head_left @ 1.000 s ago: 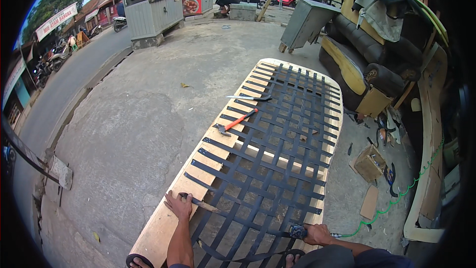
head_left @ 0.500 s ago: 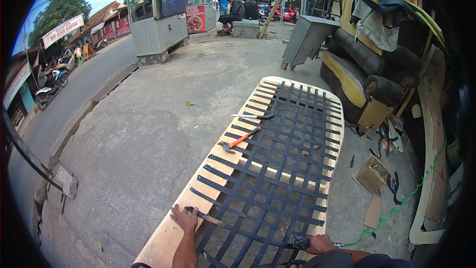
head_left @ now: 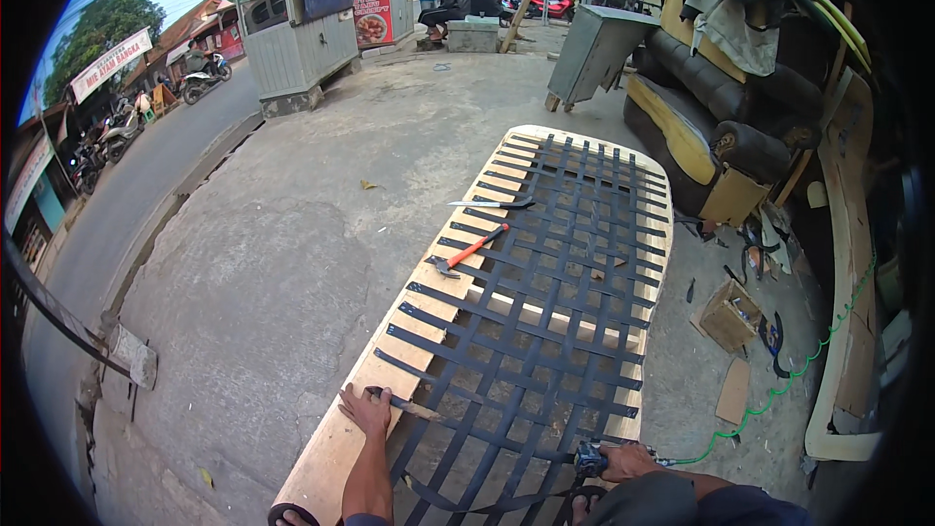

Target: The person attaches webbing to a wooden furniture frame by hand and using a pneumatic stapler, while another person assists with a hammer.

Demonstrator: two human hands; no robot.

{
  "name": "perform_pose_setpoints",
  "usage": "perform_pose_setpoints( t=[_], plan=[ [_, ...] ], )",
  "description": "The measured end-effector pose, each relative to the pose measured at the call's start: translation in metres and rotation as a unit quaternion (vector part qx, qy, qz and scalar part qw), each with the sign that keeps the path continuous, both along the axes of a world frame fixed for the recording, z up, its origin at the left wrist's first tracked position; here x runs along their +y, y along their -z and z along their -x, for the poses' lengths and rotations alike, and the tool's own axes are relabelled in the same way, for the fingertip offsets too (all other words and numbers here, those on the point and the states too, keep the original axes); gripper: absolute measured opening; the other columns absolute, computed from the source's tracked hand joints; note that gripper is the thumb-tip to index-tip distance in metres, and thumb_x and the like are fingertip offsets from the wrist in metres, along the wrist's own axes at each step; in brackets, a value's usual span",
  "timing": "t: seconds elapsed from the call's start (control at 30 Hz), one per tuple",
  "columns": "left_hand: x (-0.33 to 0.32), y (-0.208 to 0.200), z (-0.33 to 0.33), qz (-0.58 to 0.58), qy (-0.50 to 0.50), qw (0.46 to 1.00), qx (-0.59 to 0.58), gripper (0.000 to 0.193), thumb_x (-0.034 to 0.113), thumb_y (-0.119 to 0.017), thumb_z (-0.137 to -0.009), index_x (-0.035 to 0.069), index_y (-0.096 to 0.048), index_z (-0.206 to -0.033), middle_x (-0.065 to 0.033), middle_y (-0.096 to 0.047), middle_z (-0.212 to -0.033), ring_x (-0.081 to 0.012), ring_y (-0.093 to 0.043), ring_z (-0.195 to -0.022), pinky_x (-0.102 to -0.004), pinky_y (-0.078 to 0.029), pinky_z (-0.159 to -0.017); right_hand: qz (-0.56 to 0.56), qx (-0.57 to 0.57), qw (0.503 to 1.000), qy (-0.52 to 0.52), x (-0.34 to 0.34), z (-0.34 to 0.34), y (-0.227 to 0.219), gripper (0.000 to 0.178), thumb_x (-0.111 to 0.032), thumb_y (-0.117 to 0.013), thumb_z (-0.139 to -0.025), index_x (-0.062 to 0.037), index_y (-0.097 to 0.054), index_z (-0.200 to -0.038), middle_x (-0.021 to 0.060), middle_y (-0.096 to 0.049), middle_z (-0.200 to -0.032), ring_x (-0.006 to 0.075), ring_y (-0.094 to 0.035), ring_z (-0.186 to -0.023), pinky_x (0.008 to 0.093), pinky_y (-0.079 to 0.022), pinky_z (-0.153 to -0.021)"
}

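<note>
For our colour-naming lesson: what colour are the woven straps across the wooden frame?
The woven straps are black, seen best in the head view.

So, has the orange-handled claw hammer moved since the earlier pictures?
No: the claw hammer lies across the same part of the wooden frame, on its left side, head toward the outer edge; frame and hammer merely shift together in view.

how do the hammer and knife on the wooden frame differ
The hammer has an orange-red handle; the knife has a dark one. The hammer lies slanted, head toward the lower left, while the knife lies nearly level across the picture, blade pointing left. The hammer is nearer the person than the knife. Both rest on the wooden frame.
</note>
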State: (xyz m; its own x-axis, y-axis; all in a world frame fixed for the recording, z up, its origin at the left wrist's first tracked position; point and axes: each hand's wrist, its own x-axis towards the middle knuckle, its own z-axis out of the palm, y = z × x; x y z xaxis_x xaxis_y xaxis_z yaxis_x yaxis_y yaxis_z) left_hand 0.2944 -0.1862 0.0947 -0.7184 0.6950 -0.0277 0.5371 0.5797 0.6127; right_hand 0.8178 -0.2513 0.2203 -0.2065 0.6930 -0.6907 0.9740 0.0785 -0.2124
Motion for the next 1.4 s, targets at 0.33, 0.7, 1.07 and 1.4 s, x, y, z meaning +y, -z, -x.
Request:
perform_pose_setpoints(
  t=[0.33,0.7,1.07,1.4],
  plan=[
    [0.001,0.024,0.01,-0.07,0.008,0.997,-0.031,0.044,0.041,-0.081,-0.078,0.003,-0.075,-0.1,-0.0171,-0.035,-0.155,-0.0358,-0.015,-0.152,-0.0506,0.001,-0.125,0.026,-0.068,0.997,-0.026,0.001,0.008,0.007,0.066,-0.033,-0.063,-0.073,-0.015,-0.061,-0.136,0.0256,-0.072,-0.106,0.0403,-0.07,-0.103,0.0485,-0.052,-0.094],
    [-0.006,0.025,0.001,-0.083,0.016,0.996,-0.015,0.037,0.04,-0.079,-0.079,0.01,-0.076,-0.101,-0.0175,-0.033,-0.156,-0.0365,-0.013,-0.153,-0.0509,0.001,-0.126,0.01,-0.034,0.999,-0.028,0.016,-0.007,0.013,0.06,-0.034,-0.063,-0.074,-0.0158,-0.066,-0.131,0.0227,-0.072,-0.111,0.0385,-0.069,-0.106,0.0459,-0.052,-0.098],
    [0.004,0.01,0.011,-0.052,-0.018,0.995,-0.078,0.082,0.031,-0.084,-0.075,-0.004,-0.046,-0.139,-0.0125,-0.056,-0.14,-0.0264,-0.037,-0.142,-0.0477,-0.001,-0.123,-0.013,-0.053,0.998,-0.02,0.009,0.004,0.023,0.053,-0.026,-0.066,-0.072,-0.009,-0.067,-0.122,0.0269,-0.071,-0.104,0.0416,-0.069,-0.102,0.0488,-0.052,-0.093],
    [-0.001,0.031,0.036,-0.084,0.129,0.985,0.08,0.021,0.033,-0.074,-0.088,0.015,-0.078,-0.097,-0.0079,-0.063,-0.134,-0.0349,-0.04,-0.144,-0.0627,-0.009,-0.121,0.013,-0.072,0.997,0.01,0.019,0.023,0.014,0.049,-0.033,-0.067,-0.079,-0.0093,-0.068,-0.122,0.0244,-0.073,-0.101,0.0429,-0.069,-0.099,0.0492,-0.052,-0.092]
  ],
)
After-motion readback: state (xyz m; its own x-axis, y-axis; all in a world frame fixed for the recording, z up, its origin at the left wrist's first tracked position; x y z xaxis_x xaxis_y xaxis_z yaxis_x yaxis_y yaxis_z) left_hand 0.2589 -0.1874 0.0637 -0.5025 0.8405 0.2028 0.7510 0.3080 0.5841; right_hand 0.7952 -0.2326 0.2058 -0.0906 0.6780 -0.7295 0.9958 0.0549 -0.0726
